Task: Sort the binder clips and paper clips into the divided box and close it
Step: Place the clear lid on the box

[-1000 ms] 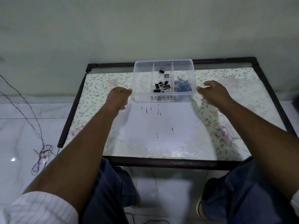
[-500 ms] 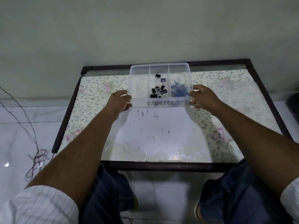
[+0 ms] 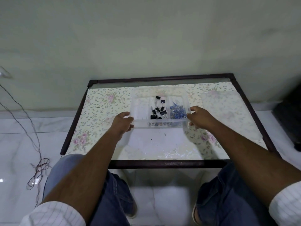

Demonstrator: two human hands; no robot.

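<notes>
A clear divided plastic box stands on the floral table, toward the back middle. Several black binder clips lie in its middle compartment and a heap of blue paper clips in the right one; the left compartment looks bare. My left hand grips the box's front left corner. My right hand grips its front right corner. I cannot tell whether a lid is on the box.
The table has a dark frame and a glossy floral top; small dark specks lie in front of the box. My knees sit under the near edge. Cables trail on the tiled floor at left. A dark object stands at right.
Both hands have closed in from the sides and taken hold of the box's front corners. The view has tilted, so the table sits lower in the frame.
</notes>
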